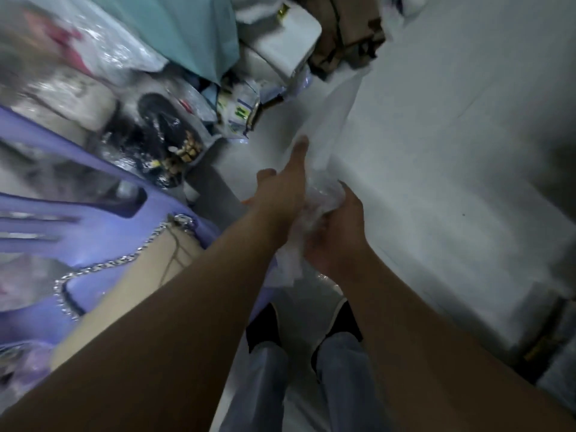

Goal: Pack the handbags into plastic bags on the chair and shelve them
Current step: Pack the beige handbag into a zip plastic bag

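A clear plastic bag [324,126] stretches upward from between my two hands in the middle of the view. My right hand [335,232] grips its crumpled lower end. My left hand [280,194] lies along the bag with its fingers straight and pointing up. A beige handbag [146,279] with a silver chain strap lies on the purple plastic chair [103,222] at the left, partly hidden by my left forearm.
A big white block [452,157] fills the right side. Wrapped bags, a black bag with gold studs [168,135] and a teal cloth [193,32] pile up at the upper left. White boxes [280,45] stand at the top. My feet [305,328] are on the white floor.
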Tool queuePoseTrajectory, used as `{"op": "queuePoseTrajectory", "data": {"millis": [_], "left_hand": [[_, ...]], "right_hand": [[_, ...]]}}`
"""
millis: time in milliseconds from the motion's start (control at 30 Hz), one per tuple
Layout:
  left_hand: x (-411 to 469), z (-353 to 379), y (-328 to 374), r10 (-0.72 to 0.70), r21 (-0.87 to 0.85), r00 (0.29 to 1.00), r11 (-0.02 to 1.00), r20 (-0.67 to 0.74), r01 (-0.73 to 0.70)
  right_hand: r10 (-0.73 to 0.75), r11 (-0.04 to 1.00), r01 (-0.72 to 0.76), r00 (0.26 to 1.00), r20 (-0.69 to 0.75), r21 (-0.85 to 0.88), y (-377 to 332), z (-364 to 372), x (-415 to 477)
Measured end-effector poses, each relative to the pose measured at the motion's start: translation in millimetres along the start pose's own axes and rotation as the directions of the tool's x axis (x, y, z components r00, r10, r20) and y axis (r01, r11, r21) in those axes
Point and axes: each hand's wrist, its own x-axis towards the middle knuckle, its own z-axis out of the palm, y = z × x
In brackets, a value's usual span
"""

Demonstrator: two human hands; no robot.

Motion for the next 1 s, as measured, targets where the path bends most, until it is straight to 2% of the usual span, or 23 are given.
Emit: {"op": "queuePoseTrajectory", "data": {"millis": [33,100,200,233,267,333,400,467,533,600,633,700,800,867,933,1000], "left_hand": [[-9.8,-13.6,2.5,0.043,0.058,0.999,0.997,0.010,-0.044],[-21.9,-40.0,-2.7,0.099,0.031,0.995,0.995,-0.021,-0.098],[-30.2,-72.5,-25.4,0.223,0.243,0.974,0.948,-0.042,-0.206],[-30.4,-84.1,-31.2,0.252,0.289,0.966,0.931,-0.062,-0.224],[-36.2,-97.4,-32.2,0.261,0.345,0.961,0.913,-0.087,-0.216],[-43.4,-124.1,-35.9,0.341,0.472,0.928,0.850,-0.151,-0.235],[-47.5,-145.8,-46.9,0.391,0.523,0.905,0.813,-0.165,-0.256],[-46.5,-166.0,-60.4,0.388,0.516,0.900,0.822,-0.200,-0.240],[-50.3,-179.5,-77.4,0.376,0.527,0.896,0.824,-0.235,-0.207],[-51.7,-191.3,-91.3,0.330,0.473,0.903,0.864,-0.276,-0.171],[-53.9,-198.7,-96.4,0.275,0.396,0.909,0.908,-0.312,-0.139],[-62.6,-217.9,-101.1,0.149,0.184,0.891,0.980,-0.429,-0.075],[-80.5,-245.9,-119.7,-0.044,-0.035,0.793,0.999,-0.608,0.029],[-98.2,-263.8,-142.3,-0.138,-0.073,0.705,0.990,-0.695,0.123],[-115.6,-278.9,-166.7,-0.281,-0.170,0.598,0.957,-0.750,0.236],[-128.8,-293.6,-194.0,-0.375,-0.224,0.463,0.910,-0.803,0.349]], "right_hand": [[0.005,1.000,-0.005,1.000,0.027,-0.003,5.7,10.8,-4.5],[-0.028,0.997,0.027,0.999,-0.017,-0.065,17.7,28.5,-10.0],[-0.140,0.936,0.078,0.977,-0.161,-0.344,41.0,49.3,-16.9],[-0.175,0.926,0.080,0.957,-0.231,-0.368,44.7,55.5,-21.6],[-0.160,0.948,0.074,0.952,-0.263,-0.308,46.5,62.6,-26.0],[-0.043,0.994,0.019,0.973,-0.226,-0.107,41.7,76.4,-34.1],[0.061,0.997,-0.069,0.984,-0.170,-0.043,40.5,85.5,-34.4],[0.195,0.973,-0.203,0.977,-0.084,-0.105,47.3,96.7,-26.7],[0.277,0.920,-0.288,0.958,-0.079,-0.266,61.8,110.8,-19.7],[0.273,0.838,-0.299,0.954,-0.125,-0.456,78.3,118.9,-9.7],[0.272,0.778,-0.315,0.949,-0.161,-0.544,87.9,121.7,-7.8],[0.314,0.714,-0.350,0.934,-0.170,-0.606,106.0,127.7,-12.8],[0.412,0.620,-0.368,0.904,-0.111,-0.693,131.0,137.8,-28.2],[0.459,0.559,-0.366,0.884,-0.090,-0.744,153.0,146.3,-36.7],[0.544,0.525,-0.395,0.837,-0.059,-0.754,185.3,155.4,-42.5],[0.591,0.488,-0.392,0.806,-0.036,-0.780,221.3,161.3,-44.3]]}}
